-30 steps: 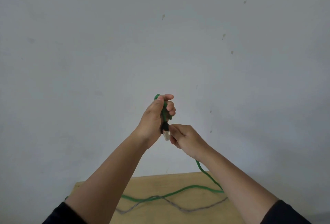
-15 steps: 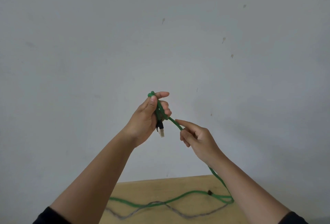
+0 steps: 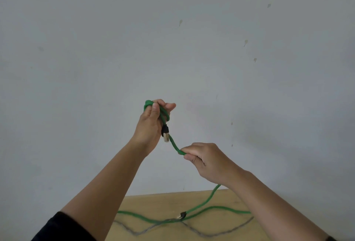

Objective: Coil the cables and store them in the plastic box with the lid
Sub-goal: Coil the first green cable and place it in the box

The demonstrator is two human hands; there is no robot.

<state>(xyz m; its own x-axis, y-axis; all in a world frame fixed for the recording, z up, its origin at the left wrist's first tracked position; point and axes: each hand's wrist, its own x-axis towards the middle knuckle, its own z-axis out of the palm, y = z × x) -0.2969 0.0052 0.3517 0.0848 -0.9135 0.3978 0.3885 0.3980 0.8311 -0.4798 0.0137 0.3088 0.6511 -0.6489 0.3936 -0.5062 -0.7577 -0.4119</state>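
Note:
My left hand (image 3: 150,125) is raised in front of the wall and grips a small coil of the green cable (image 3: 173,143). The cable's black and clear plug (image 3: 165,133) hangs below that hand's fingers. Lower and to the right, my right hand (image 3: 206,161) pinches the same cable a short way from the coil. From my right hand the cable drops to the wooden table (image 3: 165,202) and snakes across it. Its other plug (image 3: 182,215) lies on the table. A grey cable (image 3: 194,231) lies there too. The plastic box is not in view.
A plain grey wall (image 3: 96,48) fills most of the view behind my hands. Only the far strip of the wooden table shows at the bottom, with both cables lying loose across it.
My right hand has slid down the green cable and away to the right, and now pinches it. My left hand has risen slightly with the coil. The second plug has come into view.

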